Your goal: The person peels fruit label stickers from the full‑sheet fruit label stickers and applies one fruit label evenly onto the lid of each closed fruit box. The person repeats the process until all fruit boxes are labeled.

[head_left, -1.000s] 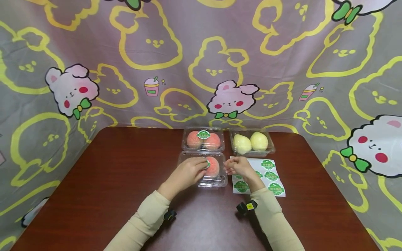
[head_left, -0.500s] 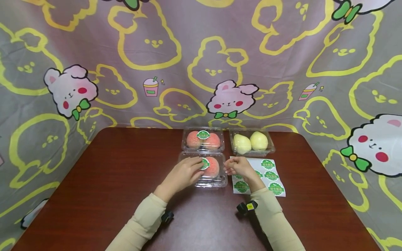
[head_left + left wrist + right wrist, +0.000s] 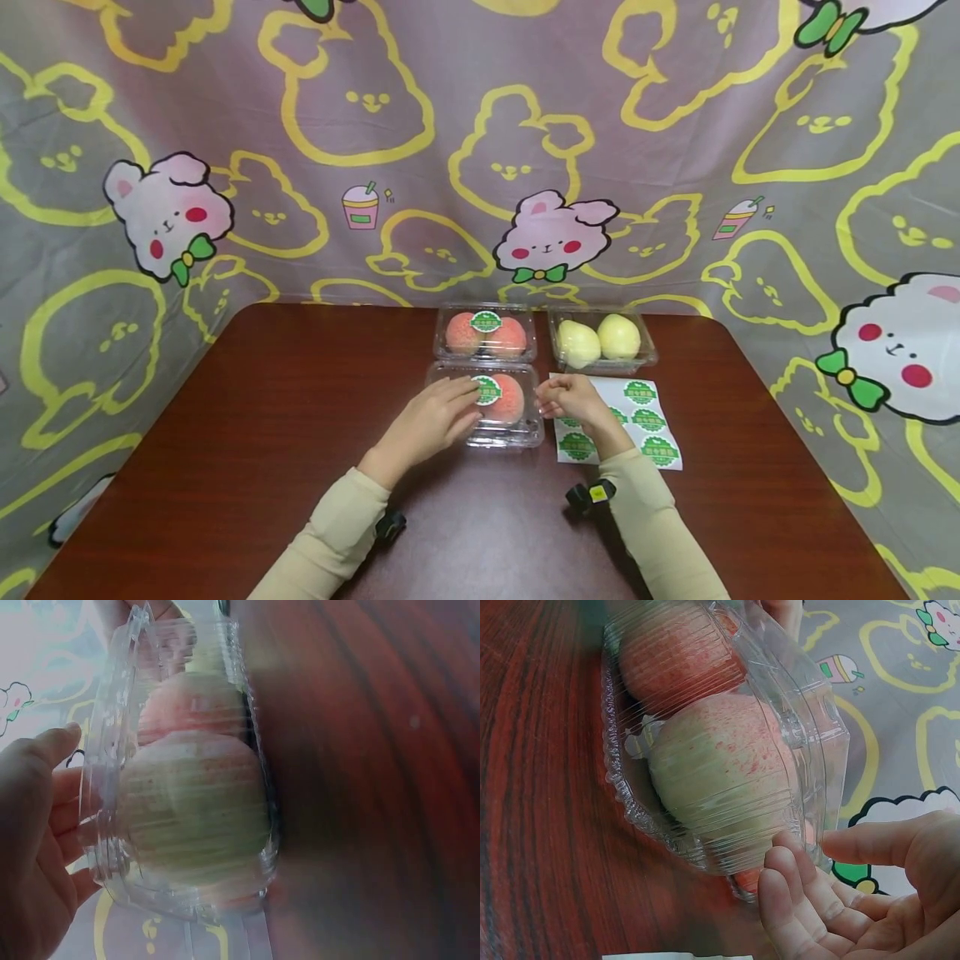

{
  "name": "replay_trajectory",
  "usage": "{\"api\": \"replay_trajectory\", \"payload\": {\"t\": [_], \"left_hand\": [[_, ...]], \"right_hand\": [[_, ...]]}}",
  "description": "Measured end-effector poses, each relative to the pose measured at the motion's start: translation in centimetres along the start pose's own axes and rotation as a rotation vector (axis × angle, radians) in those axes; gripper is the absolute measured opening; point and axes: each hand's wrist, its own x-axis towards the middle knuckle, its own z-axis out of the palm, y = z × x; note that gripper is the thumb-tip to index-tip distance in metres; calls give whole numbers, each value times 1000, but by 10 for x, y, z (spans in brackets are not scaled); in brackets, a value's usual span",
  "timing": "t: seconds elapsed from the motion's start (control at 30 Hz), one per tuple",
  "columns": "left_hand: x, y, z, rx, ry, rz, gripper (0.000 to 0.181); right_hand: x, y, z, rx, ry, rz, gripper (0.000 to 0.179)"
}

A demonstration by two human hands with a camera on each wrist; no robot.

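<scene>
In the head view, a clear plastic clamshell box [image 3: 512, 436] of peaches [image 3: 510, 400] lies on the table, with a round green-and-white sticker [image 3: 488, 390] on its lid. My left hand [image 3: 429, 419] is over the lid's left part, fingers nearly straight beside the sticker, hiding one peach. At the box's right side is my right hand [image 3: 576, 400], its fingers loosely bent and the thumb apart from them. The right wrist view has these fingertips [image 3: 778, 859] close against the box's end; whether they touch it I cannot tell. Both wrist views show two peaches inside.
Behind stands another box of peaches [image 3: 506, 337] with a sticker on its lid. To its right is a box of pale yellow fruit [image 3: 618, 337]. A sheet of green stickers [image 3: 647, 421] lies under and beside my right hand. A patterned curtain [image 3: 420, 192] surrounds the table.
My left hand has slid left off the sticker, uncovering more of it on the lid. The right hand has stayed at the box's right side.
</scene>
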Motion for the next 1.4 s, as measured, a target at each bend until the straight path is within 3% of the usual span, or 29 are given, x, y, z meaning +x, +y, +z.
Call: {"api": "replay_trajectory", "payload": {"t": [0.2, 0.5, 0.77, 0.9, 1.17, 1.4], "left_hand": [[0, 0, -1, -20, -3, 55, 34], [-3, -3, -9, -61, 5, -21, 25], [1, -3, -12, -81, 48, -41, 19], [6, -3, -16, -125, 72, -105, 13], [15, -5, -22, -168, 61, -222, 8], [16, -10, -27, -223, 47, -378, 13]], "right_hand": [[1, 0, -2, 0, 13, 6, 24], [1, 1, -1, -2, 3, 2, 25], [1, 1, -2, -7, 2, 6, 25], [0, 0, -3, -25, -10, 5, 27], [-2, -1, -4, -39, -29, -1, 28], [-1, 0, -5, -42, -35, -5, 28]]}}
